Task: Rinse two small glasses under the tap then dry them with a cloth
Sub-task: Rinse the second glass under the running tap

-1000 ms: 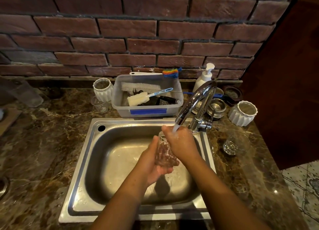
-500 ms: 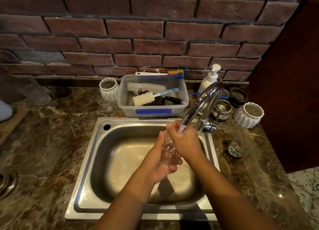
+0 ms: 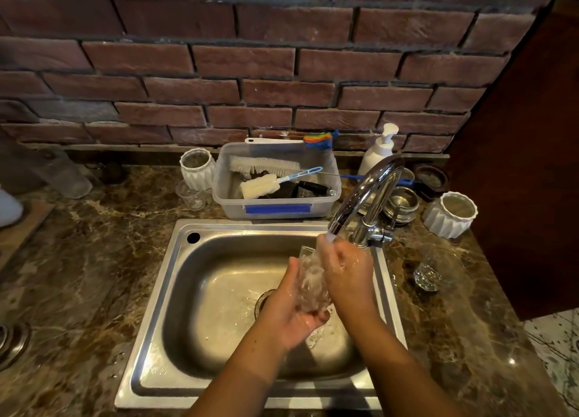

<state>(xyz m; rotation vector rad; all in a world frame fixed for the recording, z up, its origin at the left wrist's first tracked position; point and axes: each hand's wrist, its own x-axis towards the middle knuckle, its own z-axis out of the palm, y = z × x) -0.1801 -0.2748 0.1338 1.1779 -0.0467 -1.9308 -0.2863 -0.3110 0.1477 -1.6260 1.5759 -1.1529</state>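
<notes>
Head view, one moment at the sink, read left to right.

- Brown marble counter (image 3: 94, 260) runs under everything, with a red brick wall (image 3: 250, 72) behind it.
- Far left: a clear tumbler (image 3: 67, 178), blurred, so I cannot tell whether it is upright or lying.
- White ribbed cup (image 3: 198, 168) stands at the back, with a little clear glass (image 3: 191, 195) just in front of it.
- Plastic tub (image 3: 326, 172) sits behind the sink and carries a strip of blue tape (image 3: 277, 209) on its front wall. Inside it are a white bristle brush (image 3: 264, 165) and a sponge wand (image 3: 260, 187) with a blue handle.
- Steel sink (image 3: 250, 228): the basin is wet.
- Left hand (image 3: 291, 310) is over the basin, palm up. Its fingers curl under and round the base of the small glass (image 3: 310, 285), grasping it.
- The small glass is held tilted between both hands, above the drain and below the spout.
- Right hand (image 3: 347, 272) wraps the glass's right side and grasps it too. The skin is wet.
- Water stream (image 3: 330, 237) falls from the chrome tap (image 3: 366, 191) onto the right hand's knuckles and the glass's rim.
- White soap pump bottle (image 3: 379, 150) stands behind the tap, with stacked steel cups (image 3: 404, 202) to its right.
- Second small glass (image 3: 429, 275) stands on the counter right of the sink, apart from the hands.
- Another ribbed white cup (image 3: 451, 214) stands behind it.
</notes>
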